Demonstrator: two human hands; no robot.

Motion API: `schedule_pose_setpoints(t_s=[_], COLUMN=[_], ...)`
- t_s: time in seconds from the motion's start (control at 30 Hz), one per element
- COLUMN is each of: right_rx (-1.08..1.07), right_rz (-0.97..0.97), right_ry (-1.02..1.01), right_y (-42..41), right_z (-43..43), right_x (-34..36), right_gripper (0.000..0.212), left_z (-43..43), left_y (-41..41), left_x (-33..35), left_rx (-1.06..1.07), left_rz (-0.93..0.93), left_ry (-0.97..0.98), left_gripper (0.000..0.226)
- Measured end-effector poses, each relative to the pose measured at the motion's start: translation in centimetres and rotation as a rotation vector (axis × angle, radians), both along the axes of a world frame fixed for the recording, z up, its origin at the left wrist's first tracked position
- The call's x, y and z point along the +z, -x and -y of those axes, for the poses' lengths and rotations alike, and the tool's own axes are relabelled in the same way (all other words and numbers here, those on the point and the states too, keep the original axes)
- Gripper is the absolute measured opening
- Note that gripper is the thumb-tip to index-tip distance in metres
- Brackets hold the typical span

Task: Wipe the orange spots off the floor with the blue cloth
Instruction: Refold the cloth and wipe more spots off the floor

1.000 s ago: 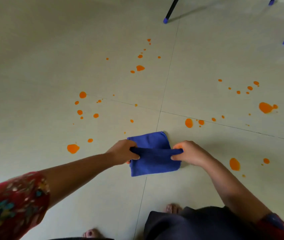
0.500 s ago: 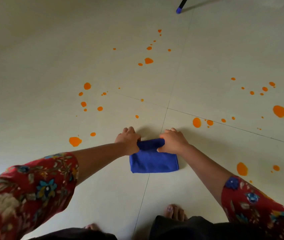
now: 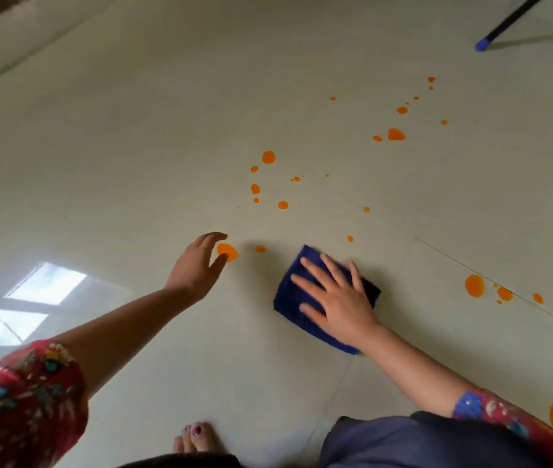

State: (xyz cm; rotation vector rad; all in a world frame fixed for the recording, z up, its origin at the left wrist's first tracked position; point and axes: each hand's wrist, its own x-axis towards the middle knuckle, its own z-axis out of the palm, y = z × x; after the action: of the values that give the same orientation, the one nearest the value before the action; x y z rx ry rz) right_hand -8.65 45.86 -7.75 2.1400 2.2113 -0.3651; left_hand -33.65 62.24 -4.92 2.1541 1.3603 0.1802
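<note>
Head view: I see my right hand (image 3: 334,300) spread flat on the folded blue cloth (image 3: 297,300), pinning it to the floor (image 3: 133,163), I judge for wiping. Its long axis runs diagonally, far corner toward the orange spots (image 3: 227,252). My left hand (image 3: 197,265) hovers open, holding nothing, beside the nearest spot.

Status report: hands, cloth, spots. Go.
Right hand flat on cloth, fingers spread. Left hand open, empty, beside a spot. Spots all unwiped. Nothing in the way.
</note>
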Motion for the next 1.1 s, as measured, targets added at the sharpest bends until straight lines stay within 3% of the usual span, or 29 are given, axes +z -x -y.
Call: schedule_pose_setpoints(t_s=[0.07,0.13,0.33,0.43,0.5,0.6,0.73,0.83,0.93,1.03,1.1], right_rx=[0.039,0.032,0.444,0.212,0.065,0.178,0.445,0.299,0.125,0.372,0.569], right_rz=[0.063,0.116,0.022,0.084,0.098,-0.020,-0.050,0.039,0.002,-0.098,-0.103], right_ry=[0.102,0.070,-0.081,-0.083,-0.094,-0.132,-0.096,-0.091,-0.099,-0.025,-0.040], right_y=[0.5,1.2,6.8,4.4,2.6,5.4,12.0,10.5,8.6,11.4,12.6], right_z=[0.6,0.9,-3.4,-8.6,-7.5,-2.8,-9.6,-15.5,-12.2,-9.1,-13.3], right_x=[-2.2,-3.5,-5.1,-4.5,-3.9,-3.4,-4.5,-4.8,-4.7,-4.7,-5.0], right_gripper=[0.060,0.060,0.057,0.055,0.056,0.058,0.056,0.057,0.060,0.062,0.060], left_z=[-0.3,-0.3,1.2,1.3,1.3,1.3,1.3,1.2,1.4,1.3,1.4], left_y=[3.1,5.5,7.5,7.5,7.4,7.5,7.6,7.5,7.3,7.3,7.5], left_x=[-1.7,-3.5,-6.8,-7.3,-7.3,-7.4,-7.7,-7.7,-7.5,-7.9,-7.9], left_rx=[0.048,0.105,0.109,0.119,0.118,0.123,0.132,0.141,0.147,0.160,0.144], left_rz=[-0.082,-0.166,-0.293,-0.301,-0.286,-0.273,-0.283,-0.281,-0.291,-0.299,-0.290], left_ry=[-0.075,-0.080,-0.111,-0.139,-0.147,-0.140,-0.146,-0.148,-0.154,-0.157,-0.157], left_gripper=[0.044,0.050,0.061,0.059,0.058,0.059,0.058,0.058,0.058,0.059,0.062])
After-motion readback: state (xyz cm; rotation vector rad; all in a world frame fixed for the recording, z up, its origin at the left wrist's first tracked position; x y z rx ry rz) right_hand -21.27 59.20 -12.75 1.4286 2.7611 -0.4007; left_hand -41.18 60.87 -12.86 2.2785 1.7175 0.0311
